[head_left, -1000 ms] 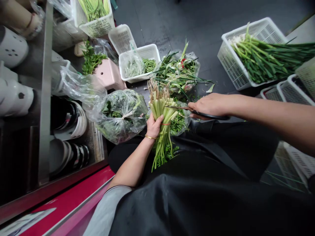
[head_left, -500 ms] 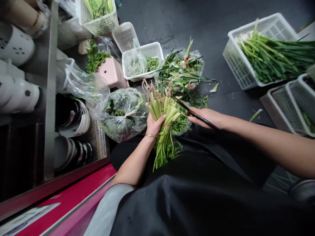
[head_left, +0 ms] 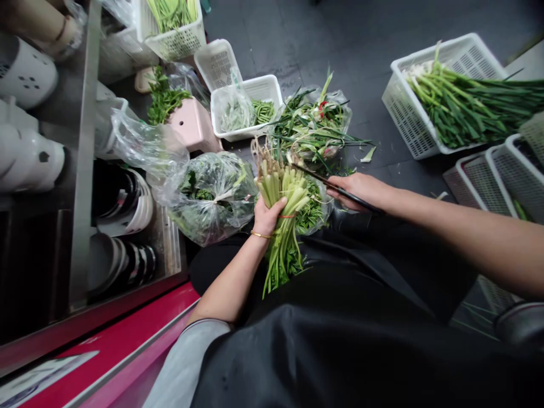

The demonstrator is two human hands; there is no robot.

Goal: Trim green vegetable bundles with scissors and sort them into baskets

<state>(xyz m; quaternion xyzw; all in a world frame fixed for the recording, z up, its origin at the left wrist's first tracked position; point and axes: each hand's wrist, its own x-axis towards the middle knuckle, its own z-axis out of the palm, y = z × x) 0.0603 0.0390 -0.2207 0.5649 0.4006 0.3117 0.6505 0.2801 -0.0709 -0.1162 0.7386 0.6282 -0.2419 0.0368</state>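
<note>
My left hand [head_left: 268,216] is closed around a bunch of celery [head_left: 280,190], held roots-up just in front of my apron. A red band [head_left: 288,216] circles the stalks beside my thumb, and the leafy ends hang down toward my lap. In my closed right hand [head_left: 359,190] is a long dark knife [head_left: 325,182], seen nearly edge-on. Its far end is at the brownish roots [head_left: 261,152] on the top of the bunch; whether it touches them I cannot tell. Beneath the knife, green leaves [head_left: 312,207] lie in a plastic bag, partly hidden.
A tied clear bag of greens [head_left: 212,195] sits left of the celery. Beyond lie a pile of trimmings [head_left: 314,122] and a white basket with green beans [head_left: 263,112]. Right stands a crate of leafy stalks [head_left: 412,127]. A metal shelf [head_left: 85,170] borders the left.
The knife and my right hand have shifted slightly, the knife's far end moving left over the roots. My left hand keeps its hold on the celery. The view has tilted a little.
</note>
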